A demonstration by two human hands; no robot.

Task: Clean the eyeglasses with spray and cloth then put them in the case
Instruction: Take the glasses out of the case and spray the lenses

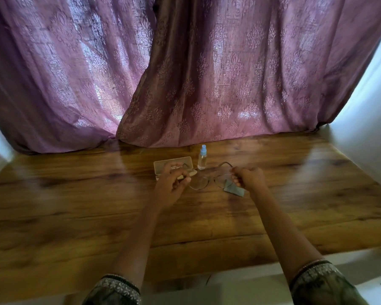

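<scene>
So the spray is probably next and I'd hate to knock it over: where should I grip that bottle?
Probably round the clear body of the spray bottle, just under its blue cap, coming from the right: it stands upright and narrow, and the case lies close on its left.

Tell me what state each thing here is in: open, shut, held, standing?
eyeglasses: arms unfolded, held low over the table between both hands.
case: lid open, lying on the table.
spray bottle: upright, blue cap on, untouched.
cloth: crumpled below the right hand; held or lying, unclear.
left grip: fingers curled round one arm of the eyeglasses.
right grip: fingers curled round the other arm.
</scene>
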